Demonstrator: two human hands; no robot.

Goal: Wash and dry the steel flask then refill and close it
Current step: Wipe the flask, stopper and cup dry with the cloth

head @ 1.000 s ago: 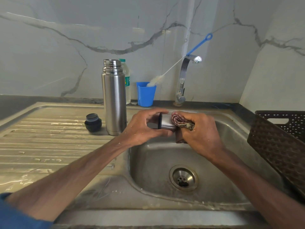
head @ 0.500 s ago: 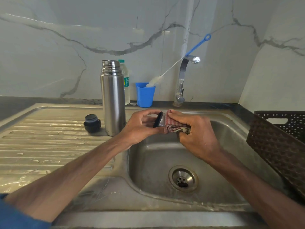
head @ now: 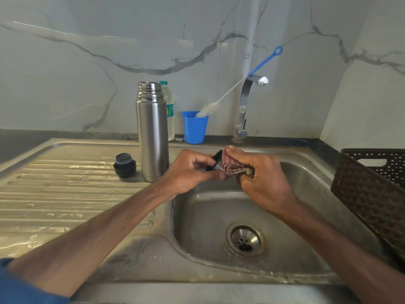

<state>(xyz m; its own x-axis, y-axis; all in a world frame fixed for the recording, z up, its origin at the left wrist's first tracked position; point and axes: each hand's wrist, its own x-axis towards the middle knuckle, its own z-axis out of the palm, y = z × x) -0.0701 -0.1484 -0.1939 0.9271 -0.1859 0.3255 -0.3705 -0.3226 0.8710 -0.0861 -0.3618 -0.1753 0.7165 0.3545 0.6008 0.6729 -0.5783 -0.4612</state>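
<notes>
Steel flask (head: 152,137), tall, cylindrical and brushed, stood upright and uncapped on the ribbed draining board (head: 65,194) of the worktop, its long axis vertical and its threaded mouth open upward, just left of the basin. Its small black stopper (head: 124,165) sat on the board at its left, close by but apart. Over the back edge of the steel sink basin (head: 219,216), the person's left hand (head: 190,172) curled round the flask's steel cup-lid (head: 215,160), holding it on its side with the black rim turned towards the flask. The right hand (head: 260,178) gripped a bunched red-checked cloth (head: 232,166) wrapped over the lid's closed end. I took this for drying the lid. The flask lay to the left of both hands, and the left hand was plainly the nearer, while the right would have had to cross over it. A clear plastic water bottle (head: 169,110) stood right behind the flask, likely for the refill.
</notes>
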